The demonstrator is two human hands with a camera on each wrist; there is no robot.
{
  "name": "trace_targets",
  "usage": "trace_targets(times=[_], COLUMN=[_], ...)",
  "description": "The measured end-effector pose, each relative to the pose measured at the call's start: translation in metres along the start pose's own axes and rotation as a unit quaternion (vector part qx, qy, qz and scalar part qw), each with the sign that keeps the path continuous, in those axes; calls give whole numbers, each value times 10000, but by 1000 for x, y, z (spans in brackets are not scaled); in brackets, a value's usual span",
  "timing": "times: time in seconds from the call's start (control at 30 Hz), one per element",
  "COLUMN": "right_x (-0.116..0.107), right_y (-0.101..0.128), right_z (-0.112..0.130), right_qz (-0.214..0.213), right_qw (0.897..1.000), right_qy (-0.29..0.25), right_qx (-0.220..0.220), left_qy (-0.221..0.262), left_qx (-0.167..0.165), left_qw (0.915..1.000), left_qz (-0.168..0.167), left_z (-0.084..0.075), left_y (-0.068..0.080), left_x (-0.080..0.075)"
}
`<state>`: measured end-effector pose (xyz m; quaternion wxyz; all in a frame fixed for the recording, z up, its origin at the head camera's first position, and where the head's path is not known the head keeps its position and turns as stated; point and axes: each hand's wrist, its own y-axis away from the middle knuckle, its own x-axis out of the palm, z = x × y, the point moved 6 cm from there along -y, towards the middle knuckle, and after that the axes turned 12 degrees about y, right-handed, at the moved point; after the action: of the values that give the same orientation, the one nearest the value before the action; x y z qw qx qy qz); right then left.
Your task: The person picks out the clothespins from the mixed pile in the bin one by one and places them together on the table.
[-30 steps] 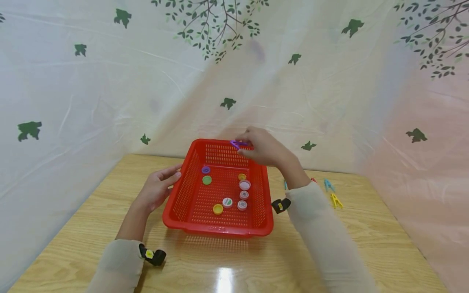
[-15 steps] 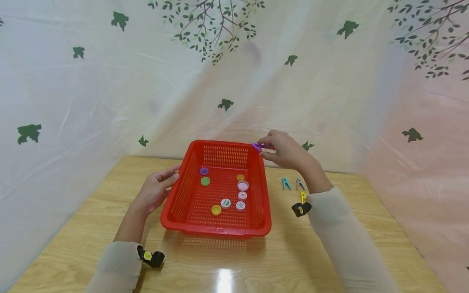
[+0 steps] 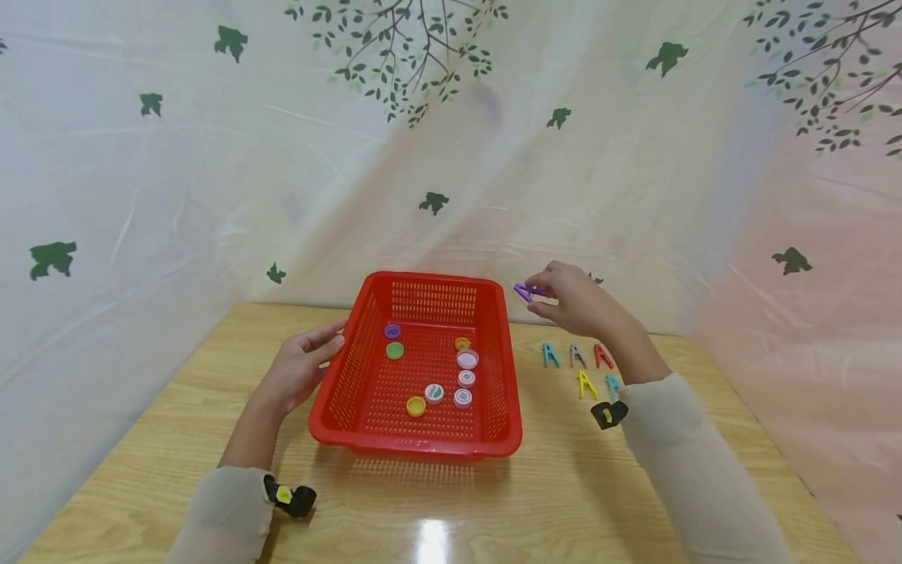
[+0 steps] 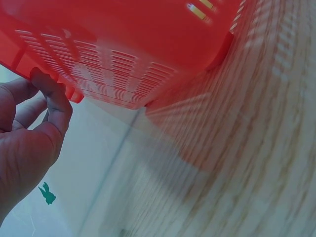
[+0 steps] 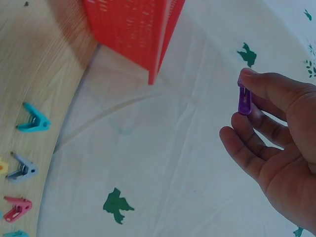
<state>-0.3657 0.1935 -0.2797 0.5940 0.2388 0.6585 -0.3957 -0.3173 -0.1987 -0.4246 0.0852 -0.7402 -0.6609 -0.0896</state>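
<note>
Purple clip [image 3: 523, 292] pinched in right hand [image 3: 572, 298] beside red basket [image 3: 416, 445], not yet with table clips [image 3: 579, 366]; left hand [image 3: 299, 368] relaxed on basket's side.

I'm seeing a light wooden table [image 3: 451, 509] with visible grain, a bright glare spot [image 3: 431, 540] sitting on its near edge. A translucent white plastic curtain [image 3: 211, 157] is hanging behind and around both sides, printed with green leaves [image 3: 55, 252] and dark branches [image 3: 405, 47]. I'm getting a pinkish tint on the right side [image 3: 810, 352].
</note>
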Motion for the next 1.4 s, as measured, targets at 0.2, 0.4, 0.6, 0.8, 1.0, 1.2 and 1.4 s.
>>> trace_targets(times=[0.2, 0.4, 0.6, 0.8, 1.0, 1.2, 1.4], right_x=[7, 18, 40, 63, 87, 103, 116], right_y=[9, 17, 26, 35, 45, 54, 62], right_z=[-10, -21, -33, -35, -39, -43, -47], right_qz=[117, 289, 506, 703, 900, 1071, 1185], right_qw=[9999, 9995, 9987, 9975, 9959, 9938, 9919], right_qy=[70, 89, 79, -9, -60, -254, -379], right_qx=[-56, 37, 75, -15, -16, 122, 252], left_qy=[14, 42, 17, 107, 113, 123, 174], left_qx=[-14, 12, 44, 31, 3, -36, -77], left_qw=[10000, 10000, 10000, 9999, 9999, 9999, 9998], left_qz=[10, 3, 66, 65, 60, 45, -2], left_z=[1, 1, 1, 1, 1, 2, 1], left_y=[0, -1, -3, -3, -2, -3, -2], left_x=[1, 0, 0, -1, -1, -1, -2])
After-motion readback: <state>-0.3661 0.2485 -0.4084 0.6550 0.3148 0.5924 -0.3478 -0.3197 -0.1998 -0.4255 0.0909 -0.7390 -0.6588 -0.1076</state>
